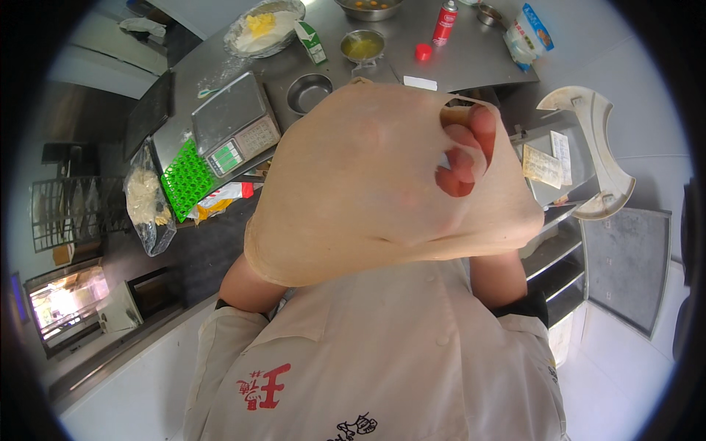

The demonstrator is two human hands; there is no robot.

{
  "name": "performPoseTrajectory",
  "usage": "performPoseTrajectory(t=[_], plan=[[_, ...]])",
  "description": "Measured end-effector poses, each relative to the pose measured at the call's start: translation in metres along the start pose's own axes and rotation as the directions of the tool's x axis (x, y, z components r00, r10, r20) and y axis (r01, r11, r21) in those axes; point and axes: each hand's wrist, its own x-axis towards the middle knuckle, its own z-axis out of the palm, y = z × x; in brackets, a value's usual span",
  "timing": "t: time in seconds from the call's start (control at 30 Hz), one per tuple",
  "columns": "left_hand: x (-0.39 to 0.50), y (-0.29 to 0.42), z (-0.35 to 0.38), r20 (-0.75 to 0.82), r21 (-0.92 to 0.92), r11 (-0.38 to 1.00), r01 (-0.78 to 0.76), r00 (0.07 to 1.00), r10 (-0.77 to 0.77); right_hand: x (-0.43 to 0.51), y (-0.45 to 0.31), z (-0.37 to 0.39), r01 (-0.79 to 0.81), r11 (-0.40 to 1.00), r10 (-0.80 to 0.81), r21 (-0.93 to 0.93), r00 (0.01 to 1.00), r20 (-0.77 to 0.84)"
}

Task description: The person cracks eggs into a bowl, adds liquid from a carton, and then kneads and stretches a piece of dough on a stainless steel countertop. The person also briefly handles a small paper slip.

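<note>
A large thin sheet of stretched dough [353, 187] hangs over both hands in front of my chest and hides much of my forearms. At its upper right are torn holes, through which several fingers of my right hand [466, 151] show, bent and touching the dough's edge. My left hand is hidden behind the sheet; only that forearm shows below it. Just beyond the dough on the steel worktable are an empty metal bowl [310, 93] and a small bowl of yellow-green liquid [362, 47].
A digital scale [237, 118], a green plastic egg tray [188, 179] and a bagged mass of dough [142, 193] lie left. Farther back are a bowl of flour with butter [265, 27], a carton [311, 41], a red spray can [445, 23] and a bowl with egg yolks [370, 10].
</note>
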Motion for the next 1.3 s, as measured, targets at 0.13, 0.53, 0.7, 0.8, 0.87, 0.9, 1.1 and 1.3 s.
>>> performPoseTrajectory(t=[0.13,0.53,0.7,0.8,0.87,0.9,1.1,1.3], plan=[[-0.011,-0.004,-0.003,0.043,0.072,0.997,0.03,0.999,-0.033,-0.001,-0.003,0.0,-0.011,1.0,0.011,-0.008,1.0,0.017],[-0.044,-0.046,-0.009,-0.061,-0.704,0.707,0.062,0.987,-0.148,0.014,0.014,-0.063,0.319,0.7,0.061,-0.639,0.865,0.498],[-0.001,-0.057,-0.021,0.22,0.333,0.874,-0.355,0.93,0.295,0.023,0.051,-0.071,-0.027,0.805,0.223,-0.593,0.94,0.26],[0.01,-0.081,-0.003,0.244,0.01,0.939,-0.344,0.911,0.332,0.011,0.053,-0.028,0.309,0.87,-0.113,-0.383,0.883,0.456],[0.014,-0.091,0.013,0.25,-0.084,0.941,-0.327,0.908,0.338,0.013,0.053,0.004,0.377,0.863,-0.166,-0.335,0.84,0.517],[0.016,-0.094,0.018,0.252,-0.099,0.941,-0.325,0.906,0.339,0.014,0.054,0.017,0.418,0.844,-0.192,-0.335,0.82,0.539],[0.012,-0.126,-0.008,0.24,-0.071,0.962,-0.263,0.932,0.273,0.024,0.058,0.019,0.135,0.964,-0.026,-0.231,0.906,0.423],[-0.043,-0.219,-0.035,0.71,-0.299,0.753,0.585,0.664,-0.233,0.012,0.043,-0.065,-0.373,0.918,0.396,-0.133,0.862,0.317]])
